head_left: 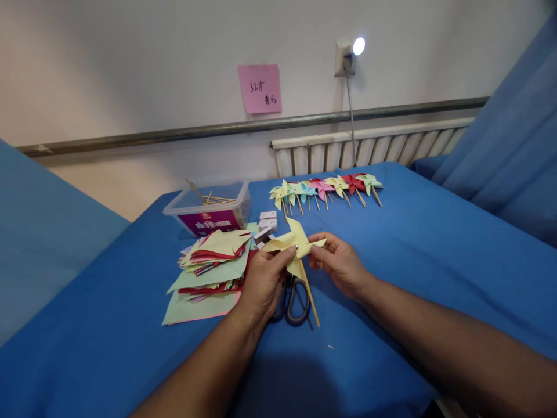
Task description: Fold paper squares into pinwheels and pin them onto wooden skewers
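A pale yellow paper pinwheel on a thin wooden stick is held up between both hands. My left hand is closed on it, the thumb pressing near the pin at its centre. With thumb and fingers, my right hand pinches the tip of the right-hand blade. Below the pinwheel lie scissors with dark handles; their blades are hidden behind the pinwheel and my left hand. A stack of coloured paper pieces is to the left of my left hand.
A clear plastic box holding wooden sticks stands at the back left. Beside it are small white boxes. Several finished pinwheels lie in a row at the back of the blue-covered table. Blue curtains hang at both sides.
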A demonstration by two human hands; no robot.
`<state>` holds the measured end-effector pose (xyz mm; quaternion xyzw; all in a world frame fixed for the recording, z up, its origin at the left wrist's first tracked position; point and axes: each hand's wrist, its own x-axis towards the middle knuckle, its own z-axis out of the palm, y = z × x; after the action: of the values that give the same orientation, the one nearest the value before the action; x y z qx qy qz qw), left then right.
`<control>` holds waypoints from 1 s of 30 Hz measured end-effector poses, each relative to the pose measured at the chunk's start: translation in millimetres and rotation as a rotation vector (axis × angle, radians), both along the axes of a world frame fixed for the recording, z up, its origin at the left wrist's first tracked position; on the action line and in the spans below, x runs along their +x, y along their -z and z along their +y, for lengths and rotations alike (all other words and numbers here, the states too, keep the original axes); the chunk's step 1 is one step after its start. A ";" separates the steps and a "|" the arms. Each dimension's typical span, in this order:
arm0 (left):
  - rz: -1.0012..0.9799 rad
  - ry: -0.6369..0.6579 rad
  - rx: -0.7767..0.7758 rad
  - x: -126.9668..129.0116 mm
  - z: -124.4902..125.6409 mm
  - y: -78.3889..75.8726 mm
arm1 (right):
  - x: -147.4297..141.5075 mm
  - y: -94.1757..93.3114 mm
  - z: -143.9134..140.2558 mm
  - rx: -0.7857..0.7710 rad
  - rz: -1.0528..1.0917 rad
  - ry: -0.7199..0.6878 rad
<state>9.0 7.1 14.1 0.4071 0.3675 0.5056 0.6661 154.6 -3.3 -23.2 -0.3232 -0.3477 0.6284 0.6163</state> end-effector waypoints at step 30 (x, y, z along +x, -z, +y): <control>0.192 0.313 -0.066 -10.5 5.0 2.5 | 17.6 -1.4 9.0 -0.132 -0.024 -0.310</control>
<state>-1.5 12.1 11.6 0.4836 0.3781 0.3422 0.7114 172.2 5.7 -21.8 -0.3130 -0.3584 0.7335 0.4853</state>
